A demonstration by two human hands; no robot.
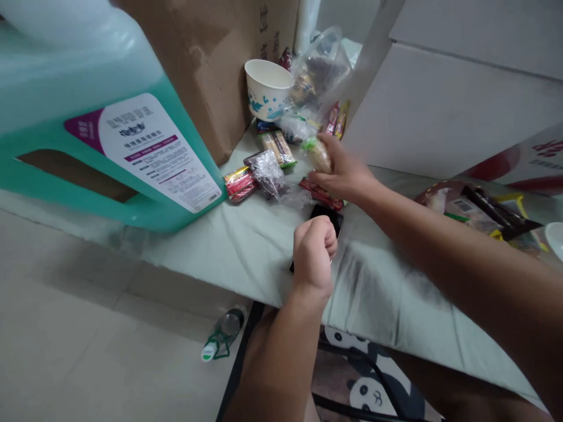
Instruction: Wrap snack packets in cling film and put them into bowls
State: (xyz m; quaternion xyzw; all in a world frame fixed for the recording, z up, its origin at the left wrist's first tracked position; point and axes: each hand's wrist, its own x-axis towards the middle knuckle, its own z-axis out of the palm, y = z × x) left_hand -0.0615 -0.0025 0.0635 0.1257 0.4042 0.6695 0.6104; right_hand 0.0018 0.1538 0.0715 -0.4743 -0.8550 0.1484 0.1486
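Clear plastic of a bag [319, 70] at the back of the table [246, 252] holds a jumble of wrapped snacks, and the white paper bowl [266, 88] beside it shows nothing inside. Your right hand [341, 173] curls around a pale wrapped snack [317, 153], its long axis running from the bag toward you, above the loose packets. Your left hand [313, 253] is fisted, pressing on a black phone [328, 218] lying flat, lengthwise toward you.
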